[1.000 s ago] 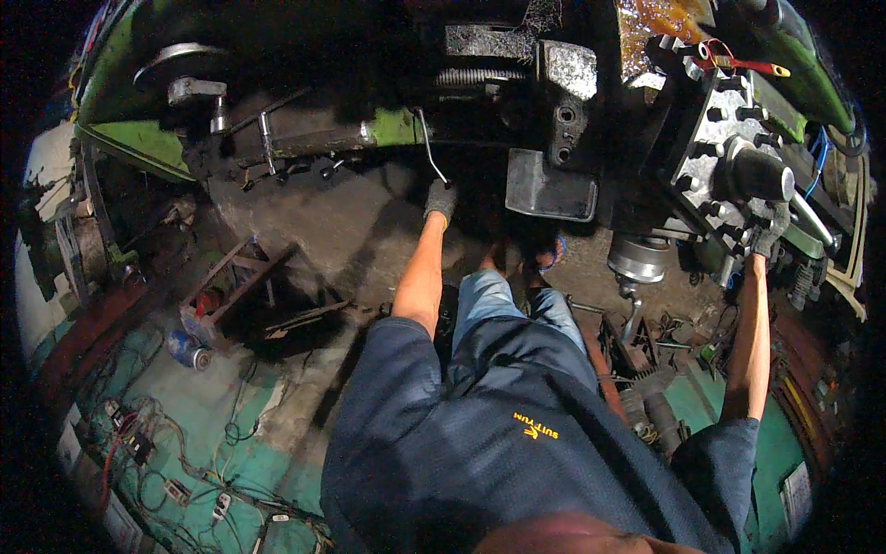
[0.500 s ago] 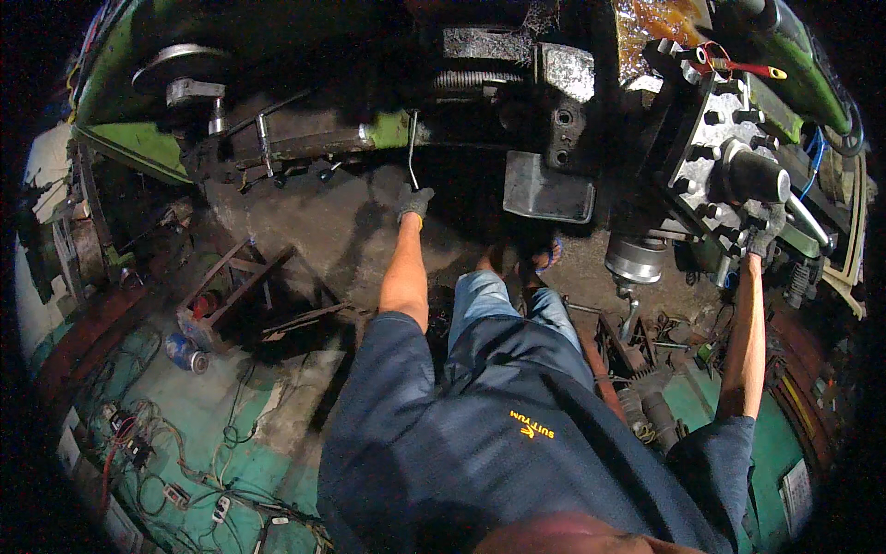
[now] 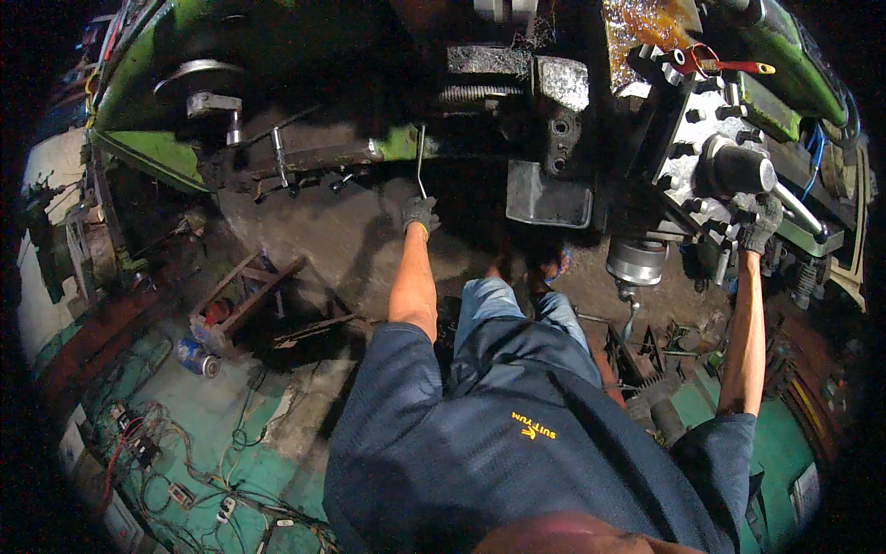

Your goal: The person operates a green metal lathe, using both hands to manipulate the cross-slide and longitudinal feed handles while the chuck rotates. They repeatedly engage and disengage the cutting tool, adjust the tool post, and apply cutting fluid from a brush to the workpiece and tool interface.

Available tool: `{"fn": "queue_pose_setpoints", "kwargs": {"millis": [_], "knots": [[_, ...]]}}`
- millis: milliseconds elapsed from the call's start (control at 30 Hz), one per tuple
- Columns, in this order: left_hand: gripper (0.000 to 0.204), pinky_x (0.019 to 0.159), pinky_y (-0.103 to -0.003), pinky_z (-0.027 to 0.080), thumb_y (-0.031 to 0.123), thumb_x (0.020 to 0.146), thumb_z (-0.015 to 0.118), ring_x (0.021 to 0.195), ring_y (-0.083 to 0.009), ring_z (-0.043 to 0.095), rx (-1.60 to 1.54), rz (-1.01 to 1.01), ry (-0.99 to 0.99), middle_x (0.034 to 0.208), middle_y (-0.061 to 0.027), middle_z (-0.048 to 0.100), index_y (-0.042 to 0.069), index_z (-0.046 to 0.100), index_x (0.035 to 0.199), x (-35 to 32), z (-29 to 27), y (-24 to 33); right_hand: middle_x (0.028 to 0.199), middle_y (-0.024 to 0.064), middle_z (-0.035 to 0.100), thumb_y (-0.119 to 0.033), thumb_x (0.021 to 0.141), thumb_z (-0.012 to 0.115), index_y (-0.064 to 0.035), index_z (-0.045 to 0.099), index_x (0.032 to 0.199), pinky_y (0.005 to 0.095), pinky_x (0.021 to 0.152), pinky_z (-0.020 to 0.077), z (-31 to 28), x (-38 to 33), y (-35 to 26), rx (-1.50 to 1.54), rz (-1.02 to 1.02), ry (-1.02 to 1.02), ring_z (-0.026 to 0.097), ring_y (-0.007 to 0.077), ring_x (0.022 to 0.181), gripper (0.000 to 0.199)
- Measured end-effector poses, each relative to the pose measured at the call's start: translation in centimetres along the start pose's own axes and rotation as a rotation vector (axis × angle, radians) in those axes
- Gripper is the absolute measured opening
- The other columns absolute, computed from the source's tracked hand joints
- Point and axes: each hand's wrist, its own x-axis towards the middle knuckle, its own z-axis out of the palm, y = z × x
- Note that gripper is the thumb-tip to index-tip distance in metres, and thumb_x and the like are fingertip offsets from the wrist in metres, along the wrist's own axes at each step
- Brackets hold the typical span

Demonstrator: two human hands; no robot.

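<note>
My left hand (image 3: 420,214), in a dark grey work glove, is closed round the lower end of a thin bent metal lever (image 3: 422,164) on the front of a green lathe. Over on the right, my gloved right hand (image 3: 760,222) is closed on the near corner of a square tool post (image 3: 677,166) studded with dark bolts. Its fingertips are partly hidden among the bolts. A dark round hub (image 3: 743,168) tops the tool post, and a metal clamping handle (image 3: 799,209) slants from it, just right of my right hand.
A red-handled brush (image 3: 738,66) lies behind the tool post. Below it is a metal handwheel (image 3: 637,263) with a crank. More levers (image 3: 281,159) stand at left. A rusty metal frame (image 3: 245,291), a blue can (image 3: 197,358) and tangled cables (image 3: 185,462) lie on the floor.
The view has shifted slightly, so the lathe sits a little lower at left and further left at right. Both hands keep their places on the lever and the tool post.
</note>
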Motion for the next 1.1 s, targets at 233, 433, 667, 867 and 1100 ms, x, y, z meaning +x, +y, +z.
{"fn": "queue_pose_setpoints", "kwargs": {"millis": [233,433,667,867,1100], "knots": [[0.023,0.074,-0.054,0.057,0.024,0.09,0.068,0.088,-0.0308,0.06,-0.062,0.309,-0.131,0.099,-0.0093,0.06,0.012,0.062,0.108,4.1,-1.4,-2.5,0.106,0.0139,0.073,-0.013,0.087,0.072,0.0024,0.069,0.114,0.036,0.091,0.0515,0.5,0.8,-1.9,-0.11,0.058,-0.012,0.069,0.0216,0.098,0.031],[0.014,0.077,-0.05,0.055,0.022,0.094,0.062,0.094,-0.0276,0.063,-0.399,0.516,-0.328,0.095,-0.0059,0.065,0.011,0.066,0.101,4.4,-3.1,0.3,0.103,0.0145,0.075,-0.019,0.091,0.071,0.0034,0.071,0.109,0.0349,0.088,0.0518,0.7,1.0,-8.1,-0.08,0.016,0.042,0.071,0.0221,0.094,0.029],[0.023,0.05,-0.035,0.052,0.015,0.091,0.065,0.056,-0.0244,0.062,-0.274,0.437,-0.317,0.081,-0.0123,0.066,0.002,0.064,0.11,-5.3,-1.0,6.0,0.092,0.0153,0.073,-0.031,0.088,0.07,-0.0058,0.073,0.102,0.0403,0.078,0.0515,0.8,2.0,-12.7,-0.435,-0.052,-0.001,0.07,0.0314,0.083,0.029],[0.023,0.049,-0.03,0.05,0.014,0.089,0.069,0.057,-0.0187,0.061,-0.302,0.368,-0.338,0.082,-0.0096,0.065,0.001,0.065,0.107,-16.5,2.0,7.2,0.097,0.0149,0.071,-0.027,0.09,0.07,-0.009,0.07,0.108,0.0397,0.081,0.0518,1.1,2.2,-15.4,-0.385,0.05,-0.012,0.069,0.0315,0.092,0.026],[0.016,0.068,-0.029,0.054,0.011,0.096,0.063,0.077,-0.0144,0.064,0.185,1.097,-0.385,0.092,-0.0072,0.069,0.002,0.068,0.107,-27.1,6.4,8.2,0.082,0.0163,0.071,-0.035,0.086,0.068,-0.0086,0.072,0.092,0.0457,0.07,0.0533,1.2,2.6,-16.9,-0.353,-0.015,0.101,0.069,0.0375,0.079,0.027]]}}
